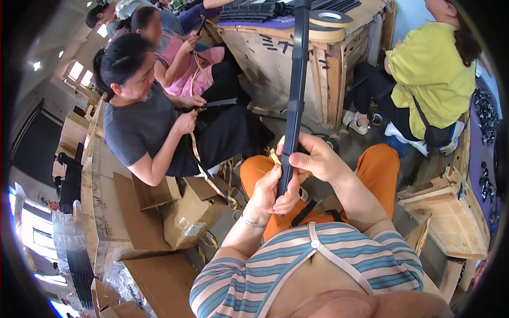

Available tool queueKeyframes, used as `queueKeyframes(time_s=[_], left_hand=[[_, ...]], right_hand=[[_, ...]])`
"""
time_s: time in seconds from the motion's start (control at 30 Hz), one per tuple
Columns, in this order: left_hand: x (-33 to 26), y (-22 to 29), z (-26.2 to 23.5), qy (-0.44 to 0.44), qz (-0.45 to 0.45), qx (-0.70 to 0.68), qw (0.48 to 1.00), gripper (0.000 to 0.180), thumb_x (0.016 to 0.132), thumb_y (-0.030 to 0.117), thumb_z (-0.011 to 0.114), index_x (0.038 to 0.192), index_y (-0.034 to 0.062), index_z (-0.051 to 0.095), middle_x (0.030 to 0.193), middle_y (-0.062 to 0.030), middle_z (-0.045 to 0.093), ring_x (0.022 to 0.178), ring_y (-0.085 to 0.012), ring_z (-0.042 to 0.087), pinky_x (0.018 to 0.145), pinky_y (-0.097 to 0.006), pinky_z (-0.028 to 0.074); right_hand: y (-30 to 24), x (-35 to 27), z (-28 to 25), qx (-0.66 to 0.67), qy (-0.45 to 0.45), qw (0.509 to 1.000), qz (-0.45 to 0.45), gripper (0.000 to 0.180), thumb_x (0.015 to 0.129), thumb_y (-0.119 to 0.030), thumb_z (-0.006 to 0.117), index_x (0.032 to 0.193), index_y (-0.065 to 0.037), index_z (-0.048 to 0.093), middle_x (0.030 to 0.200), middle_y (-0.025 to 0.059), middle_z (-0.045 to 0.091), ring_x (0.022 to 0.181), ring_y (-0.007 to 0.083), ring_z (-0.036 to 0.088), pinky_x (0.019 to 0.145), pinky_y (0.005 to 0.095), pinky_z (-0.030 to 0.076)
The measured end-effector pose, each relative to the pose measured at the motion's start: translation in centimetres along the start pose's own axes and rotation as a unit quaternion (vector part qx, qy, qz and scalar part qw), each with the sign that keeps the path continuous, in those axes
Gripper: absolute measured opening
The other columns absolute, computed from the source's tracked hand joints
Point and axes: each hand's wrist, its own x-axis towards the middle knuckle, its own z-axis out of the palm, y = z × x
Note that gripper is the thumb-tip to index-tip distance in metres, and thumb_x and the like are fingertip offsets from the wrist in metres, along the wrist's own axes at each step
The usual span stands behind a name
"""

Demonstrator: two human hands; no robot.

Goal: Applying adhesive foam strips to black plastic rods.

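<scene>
Over the orange-trousered lap, a long black strip [295, 85] stands nearly upright, narrow, matte and stiff-looking, with raised joints along its length; its top runs out past the upper edge. Left hand [269, 195] is wrapped round the lower end, fingers curled shut on it, thumb pressed along the edge; right hand [317, 159] clamps it just above, fingers [303, 159] folded across the front. A scrap of tan tape [274, 156] pokes out between the two hands; how it is attached I cannot tell, the palms cover it. The strip's bottom tip is hidden behind the left hand. Across the way, a person in a grey shirt [132, 130] works a similar dark piece, tan ribbon trailing down; a rough wooden crate [328, 69] carries a flat roll of tape [330, 19]; crumpled brown cardboard boxes [185, 217] sit lower left.
</scene>
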Motion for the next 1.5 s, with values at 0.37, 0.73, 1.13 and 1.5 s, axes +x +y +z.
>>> queueKeyframes(time_s=[0.37, 0.73, 1.13, 1.5], left_hand=[[3.7, 1.3, -2.9, 0.138, 0.044, 0.128, 0.981, 0.05, 0.096, 0.045, 0.024, 0.081, 0.0024, 0.046, 0.049, -0.0025, 0.038, 0.034, -0.0093, 0.031, 0.031, -0.022, 0.026], [7.7, 1.9, -7.6, 0.248, 0.129, 0.277, 0.919, 0.049, 0.095, 0.044, 0.028, 0.086, -0.0011, 0.045, 0.049, -0.0041, 0.042, 0.034, -0.0099, 0.035, 0.032, -0.022, 0.031], [11.1, -1.7, -5.7, 0.164, 0.027, 0.083, 0.983, 0.05, 0.091, 0.049, 0.036, 0.121, 0.0088, 0.042, 0.069, -0.0091, 0.049, 0.037, -0.0102, 0.035, 0.033, -0.021, 0.029], [11.7, -3.8, -5.9, 0.231, 0.058, 0.144, 0.96, 0.04, 0.092, 0.042, 0.042, 0.094, 0.0026, 0.046, 0.061, -0.004, 0.044, 0.038, -0.0098, 0.034, 0.035, -0.023, 0.027]], right_hand=[[2.9, 0.1, -6.5, -0.089, 0.056, 0.986, 0.129, 0.022, 0.091, -0.016, 0.05, 0.11, -0.004, 0.054, 0.07, -0.0049, 0.045, 0.063, 0.003, 0.042, 0.055, 0.0188, 0.036], [6.8, -1.2, -12.9, -0.05, 0.123, 0.968, 0.212, 0.027, 0.093, -0.022, 0.046, 0.104, -0.001, 0.058, 0.064, -0.0061, 0.042, 0.055, 0.0018, 0.035, 0.049, 0.0181, 0.029], [4.5, 2.4, -14.1, 0.101, 0.121, 0.98, 0.12, 0.019, 0.086, -0.018, 0.059, 0.096, -0.002, 0.059, 0.072, -0.0022, 0.054, 0.058, 0.0036, 0.046, 0.049, 0.017, 0.036], [4.3, 1.5, -15.0, 0.033, 0.085, 0.991, 0.101, 0.022, 0.086, -0.024, 0.06, 0.093, -0.003, 0.059, 0.065, -0.0064, 0.051, 0.053, 0.0009, 0.039, 0.045, 0.0184, 0.03]])
